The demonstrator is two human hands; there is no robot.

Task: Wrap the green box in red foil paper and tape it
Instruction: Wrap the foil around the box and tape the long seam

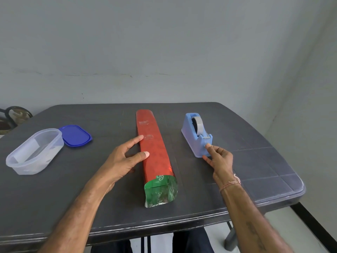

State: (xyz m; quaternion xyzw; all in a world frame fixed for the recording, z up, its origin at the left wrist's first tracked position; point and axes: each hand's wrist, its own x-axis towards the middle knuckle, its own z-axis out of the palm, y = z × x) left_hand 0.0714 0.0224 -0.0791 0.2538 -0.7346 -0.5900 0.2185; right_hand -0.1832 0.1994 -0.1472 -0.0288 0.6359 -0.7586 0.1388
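The dark desk (255, 170) carries the green box (156, 185) lengthwise at its middle, sleeved in red foil paper (155, 157) with its near end bare. A clear tub (21, 161) sits far left. The left grip (124, 157) is released, straight fingers touching the foil's left side. The right grip (220, 157) has its fingertips at the cutter of the blue tape dispenser (191, 132); whether they pinch tape I cannot tell. A blue lid (75, 136) lies beside the tub. 2 tape pieces (148, 137) sit on the foil.

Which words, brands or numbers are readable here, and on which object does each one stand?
"EO": white letters on the green box, at the edge of the red foil paper.
Pale marks on the box's near end: too blurred.
Mark on the tape dispenser's front: too small.
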